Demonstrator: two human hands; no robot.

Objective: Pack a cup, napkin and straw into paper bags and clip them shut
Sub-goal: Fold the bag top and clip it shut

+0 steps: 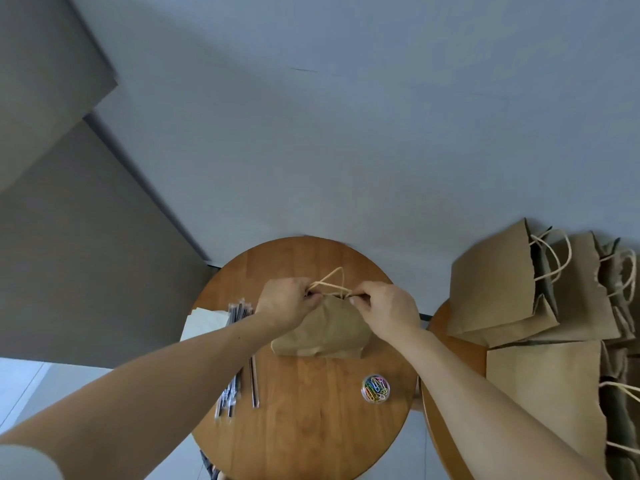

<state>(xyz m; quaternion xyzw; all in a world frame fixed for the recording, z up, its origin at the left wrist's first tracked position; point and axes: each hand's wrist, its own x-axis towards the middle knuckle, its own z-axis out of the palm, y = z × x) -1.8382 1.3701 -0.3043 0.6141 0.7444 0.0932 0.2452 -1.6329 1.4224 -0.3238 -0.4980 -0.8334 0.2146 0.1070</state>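
The round orange-brown wooden table has a smooth, faintly glossy top with visible grain. The creased brown kraft-paper bag looks matt and rough, its twisted tan cord handles fibrous. The small clear plastic tub of coloured paper clips is shiny.

Two tables: the near table and the right table. One bag on the near table. At least four more bags on the right table; overlap hides the exact count. One tub of clips. One napkin stack. One bundle of straws, too many to count. Two hands: left hand, right hand.
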